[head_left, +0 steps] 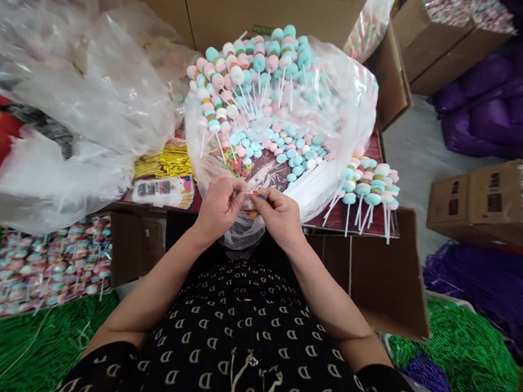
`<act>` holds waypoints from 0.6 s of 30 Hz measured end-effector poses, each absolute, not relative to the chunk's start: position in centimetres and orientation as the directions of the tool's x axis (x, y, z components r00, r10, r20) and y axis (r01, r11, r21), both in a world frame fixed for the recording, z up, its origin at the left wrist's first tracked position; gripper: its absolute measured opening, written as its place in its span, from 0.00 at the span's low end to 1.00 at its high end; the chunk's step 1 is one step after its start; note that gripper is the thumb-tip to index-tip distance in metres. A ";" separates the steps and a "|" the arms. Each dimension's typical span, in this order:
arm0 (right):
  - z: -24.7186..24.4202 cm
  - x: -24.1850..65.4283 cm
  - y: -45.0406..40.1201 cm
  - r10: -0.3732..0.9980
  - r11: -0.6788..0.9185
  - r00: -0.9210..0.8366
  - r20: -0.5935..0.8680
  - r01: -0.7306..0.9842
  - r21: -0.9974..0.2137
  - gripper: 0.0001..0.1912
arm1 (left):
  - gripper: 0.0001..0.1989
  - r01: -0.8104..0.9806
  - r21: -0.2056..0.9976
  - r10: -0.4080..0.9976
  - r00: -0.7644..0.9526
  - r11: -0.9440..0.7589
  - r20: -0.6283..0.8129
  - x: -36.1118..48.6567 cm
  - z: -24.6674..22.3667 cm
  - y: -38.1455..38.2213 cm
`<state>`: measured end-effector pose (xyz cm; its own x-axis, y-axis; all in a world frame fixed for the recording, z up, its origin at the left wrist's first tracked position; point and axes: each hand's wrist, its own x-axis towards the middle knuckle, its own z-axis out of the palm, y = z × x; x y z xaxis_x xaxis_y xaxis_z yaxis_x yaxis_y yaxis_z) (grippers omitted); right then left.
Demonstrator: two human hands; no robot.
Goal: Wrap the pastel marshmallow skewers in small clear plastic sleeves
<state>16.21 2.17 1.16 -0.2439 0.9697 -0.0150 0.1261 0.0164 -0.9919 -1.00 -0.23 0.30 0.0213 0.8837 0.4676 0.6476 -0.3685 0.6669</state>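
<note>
Both hands meet here, left hand [220, 208] and right hand [278, 216], fingertips pinching 1 small red-and-blue piece [257, 194] between them, just in front of the loose candies [296, 156] on the table [268, 160].

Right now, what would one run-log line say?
left hand: pinching | right hand: pinching | small item: unclear | beyond: loose discs | right: filled sticks
</note>
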 end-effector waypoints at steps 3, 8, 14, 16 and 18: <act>0.6 17.5 1.9 0.982 0.011 -0.188 -0.012 0.123 -0.992 0.16 | 0.11 0.548 0.805 0.971 0.072 -0.228 0.226 -1.3 0.9 -0.6; 0.4 18.5 1.3 0.992 0.045 -0.124 0.021 0.195 -0.980 0.26 | 0.15 0.483 0.865 0.990 0.095 -0.137 0.104 -1.1 1.8 -0.8; 0.2 18.8 1.1 0.992 -0.050 -0.114 -0.062 0.101 -0.994 0.29 | 0.25 0.464 0.880 0.994 0.088 -0.100 0.067 0.3 2.3 -0.9; 0.1 18.9 1.1 0.987 -0.103 -0.125 -0.103 0.009 -0.995 0.27 | 0.24 0.450 0.887 0.992 0.110 -0.105 0.062 0.5 2.2 -0.8; 0.0 19.0 1.0 0.985 -0.140 -0.105 -0.136 -0.026 -0.990 0.28 | 0.20 0.423 0.901 0.993 0.112 -0.091 0.048 0.7 1.9 -0.8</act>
